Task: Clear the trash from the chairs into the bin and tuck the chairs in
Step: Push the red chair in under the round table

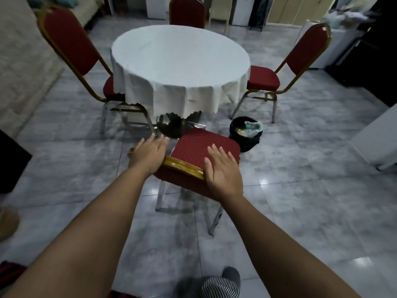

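A red chair with a gold frame (199, 147) stands just in front of me, its backrest top under my hands and its seat facing the round table (180, 59). My left hand (149, 154) lies flat with spread fingers over the left end of the backrest. My right hand (223, 171) rests flat on the right end of the gold rim. Neither hand holds anything. A black bin (246, 136) with plastic trash inside stands on the floor to the right of this chair. The visible chair seats show no trash.
A red chair (73, 46) is pushed in at the table's left, another (187, 12) at the far side, and a third (296, 59) stands pulled out at the right. White furniture (378, 138) is at the right, and a beige rug (19, 67) at the left.
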A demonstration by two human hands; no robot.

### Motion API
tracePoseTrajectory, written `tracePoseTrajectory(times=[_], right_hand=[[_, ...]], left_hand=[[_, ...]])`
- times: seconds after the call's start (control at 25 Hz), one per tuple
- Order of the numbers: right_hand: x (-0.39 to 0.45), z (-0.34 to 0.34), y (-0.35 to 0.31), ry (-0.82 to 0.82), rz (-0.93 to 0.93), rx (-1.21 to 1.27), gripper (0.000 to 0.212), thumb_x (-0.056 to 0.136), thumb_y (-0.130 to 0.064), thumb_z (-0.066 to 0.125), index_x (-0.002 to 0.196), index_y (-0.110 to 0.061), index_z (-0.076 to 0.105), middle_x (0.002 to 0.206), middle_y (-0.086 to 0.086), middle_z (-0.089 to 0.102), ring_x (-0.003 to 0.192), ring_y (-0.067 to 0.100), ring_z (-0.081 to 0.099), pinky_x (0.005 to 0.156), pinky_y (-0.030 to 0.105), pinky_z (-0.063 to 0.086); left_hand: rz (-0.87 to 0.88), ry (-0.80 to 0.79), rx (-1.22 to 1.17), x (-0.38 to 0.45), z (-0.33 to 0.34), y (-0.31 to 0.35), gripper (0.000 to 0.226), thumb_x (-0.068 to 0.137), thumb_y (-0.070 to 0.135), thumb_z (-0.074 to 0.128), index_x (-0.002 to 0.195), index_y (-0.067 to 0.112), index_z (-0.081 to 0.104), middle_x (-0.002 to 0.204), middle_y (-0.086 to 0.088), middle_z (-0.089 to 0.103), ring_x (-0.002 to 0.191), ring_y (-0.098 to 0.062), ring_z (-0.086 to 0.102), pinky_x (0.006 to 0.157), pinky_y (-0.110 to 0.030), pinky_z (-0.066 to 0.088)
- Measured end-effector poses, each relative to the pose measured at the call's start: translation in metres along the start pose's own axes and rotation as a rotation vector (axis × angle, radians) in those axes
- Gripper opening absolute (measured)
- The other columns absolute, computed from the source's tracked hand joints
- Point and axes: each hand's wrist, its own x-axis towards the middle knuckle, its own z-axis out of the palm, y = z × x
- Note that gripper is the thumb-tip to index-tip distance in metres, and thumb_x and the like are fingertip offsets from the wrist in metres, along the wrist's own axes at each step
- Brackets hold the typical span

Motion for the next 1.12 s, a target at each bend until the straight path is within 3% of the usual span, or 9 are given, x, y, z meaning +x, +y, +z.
tracePoseTrajectory(times=[0.44, 0.84, 1.12], right_hand=[[-0.004, -0.012, 0.023, -0.006, -0.076, 0.009, 0.071, 0.093, -0.052, 0.01, 0.15, -0.02, 0.038, 0.158, 0.0, 0.035, 0.149, 0.014, 0.022, 0.123, 0.034, 0.009], [0.001, -0.058, 0.127, -0.063, -0.252, -0.03, 0.07, 0.093, -0.048, 0.012, 0.149, -0.016, 0.039, 0.157, 0.005, 0.036, 0.148, 0.018, 0.026, 0.123, 0.036, 0.012], [0.001, -0.076, 0.169, -0.068, -0.139, -0.02, 0.065, 0.096, -0.044, 0.015, 0.15, -0.016, 0.037, 0.161, 0.005, 0.029, 0.15, 0.017, 0.02, 0.123, 0.038, 0.011]], left_hand=[[-0.113, -0.026, 0.045, -0.007, 0.019, 0.008, 0.058, 0.104, 0.047, 0.008, 0.153, 0.028, 0.033, 0.163, 0.001, 0.023, 0.15, -0.022, 0.022, 0.117, -0.041, 0.02], [-0.287, 0.058, 0.015, -0.066, 0.072, 0.108, 0.06, 0.105, 0.046, 0.007, 0.155, 0.018, 0.025, 0.164, -0.002, 0.017, 0.152, -0.019, 0.012, 0.119, -0.041, 0.018], [-0.261, 0.19, -0.018, -0.061, 0.12, 0.132, 0.061, 0.103, 0.05, 0.005, 0.155, 0.026, 0.026, 0.165, 0.004, 0.014, 0.153, -0.018, 0.004, 0.124, -0.045, 0.007]])
